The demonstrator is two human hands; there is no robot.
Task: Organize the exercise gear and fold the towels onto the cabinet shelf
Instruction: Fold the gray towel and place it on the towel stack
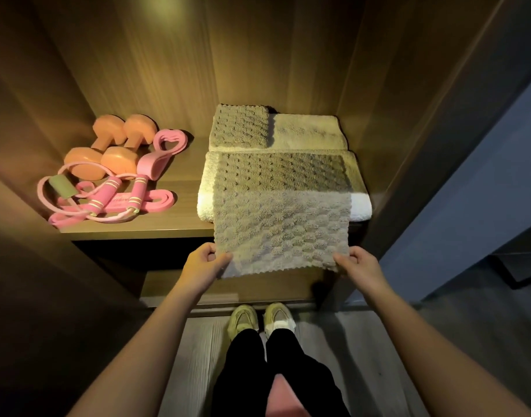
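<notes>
You held the grey bumpy towel [282, 224] by its two near corners. Your left hand [204, 260] pinched the left corner, with the thumb on top. Your right hand [358, 262] pinched the right corner the same way.

The far half of that towel lay flat on a thick white folded towel [362, 206] at the front right of the brown wooden cabinet shelf [174, 227]. The near half stuck out past the shelf edge, stretched between your hands. Behind it lay a second white folded towel [312, 130]. A small grey folded towel [240, 126] sat on its left part.

The exercise gear was on the left side of the shelf, well apart from the towels. Two orange dumbbells [107, 145] lay side by side at the back. Just beside them, on the right, was a pink stretchy puller with a heart-shaped loop [167, 144]. In front lay a pink skipping rope with striped handles [113, 191], and its cord looped around the pile.

Below, your pale shoes [261, 319] stood close to the cabinet on the grey floor [204, 341].
</notes>
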